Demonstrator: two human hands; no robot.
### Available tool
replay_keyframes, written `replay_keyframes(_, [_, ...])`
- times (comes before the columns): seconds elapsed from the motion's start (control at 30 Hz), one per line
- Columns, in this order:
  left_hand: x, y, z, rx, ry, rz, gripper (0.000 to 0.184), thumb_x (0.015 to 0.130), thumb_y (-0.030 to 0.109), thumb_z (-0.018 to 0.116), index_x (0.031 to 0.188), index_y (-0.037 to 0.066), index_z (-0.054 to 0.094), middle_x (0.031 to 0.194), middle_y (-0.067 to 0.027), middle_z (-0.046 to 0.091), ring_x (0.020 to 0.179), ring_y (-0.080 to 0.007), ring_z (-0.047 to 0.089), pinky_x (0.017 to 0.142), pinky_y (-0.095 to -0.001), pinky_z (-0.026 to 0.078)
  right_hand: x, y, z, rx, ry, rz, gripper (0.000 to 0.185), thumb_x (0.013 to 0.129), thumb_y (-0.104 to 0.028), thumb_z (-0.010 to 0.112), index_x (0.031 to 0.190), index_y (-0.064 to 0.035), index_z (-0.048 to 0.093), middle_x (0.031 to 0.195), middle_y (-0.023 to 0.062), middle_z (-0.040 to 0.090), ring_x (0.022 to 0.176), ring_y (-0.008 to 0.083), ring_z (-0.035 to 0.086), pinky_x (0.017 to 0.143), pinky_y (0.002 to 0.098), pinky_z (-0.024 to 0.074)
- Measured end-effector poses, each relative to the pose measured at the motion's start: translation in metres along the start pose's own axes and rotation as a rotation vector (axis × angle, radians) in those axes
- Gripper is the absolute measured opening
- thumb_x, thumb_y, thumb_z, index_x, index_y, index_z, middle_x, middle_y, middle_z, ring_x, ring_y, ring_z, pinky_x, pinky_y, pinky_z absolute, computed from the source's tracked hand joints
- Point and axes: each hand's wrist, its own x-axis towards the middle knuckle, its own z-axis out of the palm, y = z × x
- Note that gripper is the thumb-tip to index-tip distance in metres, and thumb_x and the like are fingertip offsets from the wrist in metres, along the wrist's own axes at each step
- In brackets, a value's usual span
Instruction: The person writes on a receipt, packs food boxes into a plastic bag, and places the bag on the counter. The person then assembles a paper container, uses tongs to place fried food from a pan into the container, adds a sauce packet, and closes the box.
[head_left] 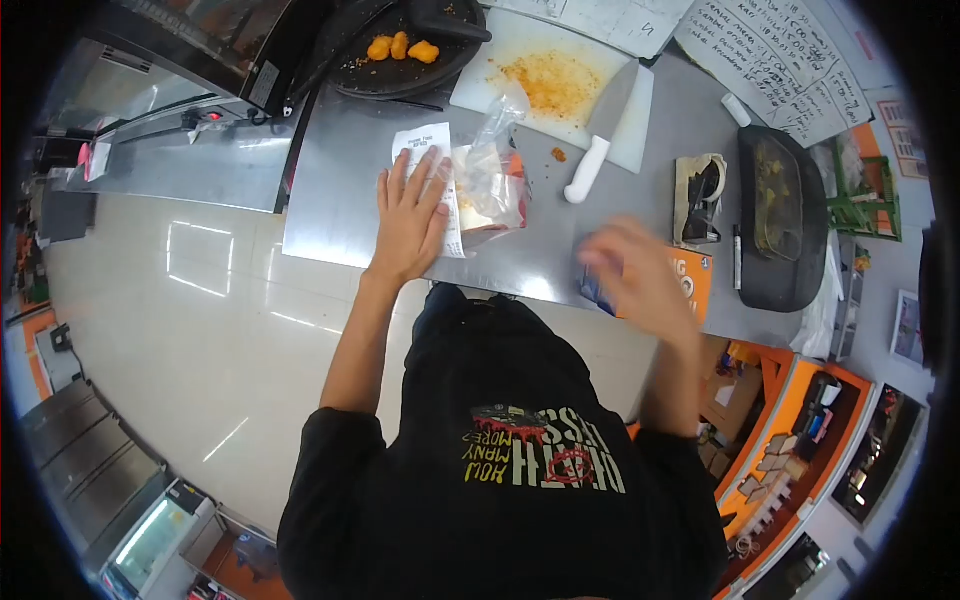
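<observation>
My left hand (pixel 412 215) lies flat with fingers stretched over a printed paper receipt (pixel 428 137). The receipt rests against a clear plastic bag (pixel 492 165) with a red and white food package inside. My right hand (pixel 640 275) is off to the right, smeared by motion, its fingers partly curled over an orange and blue box (pixel 690 280). Whether it touches the box or holds anything, I cannot make out. Beyond the bag, a white-handled knife (pixel 603 130) lies across the edge of a white cutting board (pixel 632 140) covered with orange-brown crumbs.
A black pan (pixel 360 75) with fried pieces (pixel 400 47) stands at the back left. Handwritten sheets (pixel 775 70) lie at the back right. A black tray (pixel 800 215), a marker (pixel 738 255) and a small brown box (pixel 697 195) sit on the steel table (pixel 340 200).
</observation>
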Motion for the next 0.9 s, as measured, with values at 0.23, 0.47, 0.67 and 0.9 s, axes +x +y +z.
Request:
replay_keyframes(0.23, [-0.005,-0.007,-0.001,-0.116,0.015,0.008,0.052,0.095,0.019,0.048,0.144,0.003,0.048,0.159,-0.0127,0.034,0.149,-0.0405,0.020,0.114,-0.0645,0.008,0.096,-0.016,0.119,0.006,0.070,-0.028,0.014,0.089,-0.017,0.065,0.094,-0.0036,0.068,0.097,0.0142,0.063,0.094,0.0361,0.061,0.081,0.0451,0.0484])
replay_keyframes(0.47, [-0.005,-0.018,-0.001,-0.252,0.018,0.044,0.050,0.094,0.020,0.052,0.141,0.002,0.051,0.158,-0.0105,0.038,0.147,-0.0389,0.023,0.112,-0.0640,0.012,0.106,-0.019,0.134,-0.219,0.072,-0.007,0.019,0.087,-0.022,0.068,0.099,-0.0087,0.072,0.099,0.0137,0.065,0.099,0.0354,0.061,0.084,0.0466,0.0480])
replay_keyframes(0.67, [-0.002,-0.022,-0.006,-0.214,-0.037,0.077,0.042,0.095,0.020,0.053,0.133,0.001,0.056,0.158,-0.0123,0.037,0.147,-0.0404,0.021,0.112,-0.0630,0.009,0.106,-0.025,0.134,-0.363,0.027,0.260,0.027,0.082,-0.030,0.074,0.098,-0.0078,0.071,0.101,0.0149,0.066,0.100,0.0364,0.061,0.082,0.0469,0.0496])
replay_keyframes(0.9, [0.007,-0.004,-0.023,-0.008,-0.071,0.012,0.053,0.087,0.021,0.058,0.138,0.004,0.053,0.154,-0.0092,0.041,0.143,-0.0336,0.031,0.107,-0.0667,0.017,0.030,0.021,0.012,-0.360,0.515,0.763,0.035,0.082,-0.033,0.082,0.087,-0.0034,0.064,0.074,0.0101,0.065,0.062,0.0206,0.060,0.060,0.0370,0.0492])
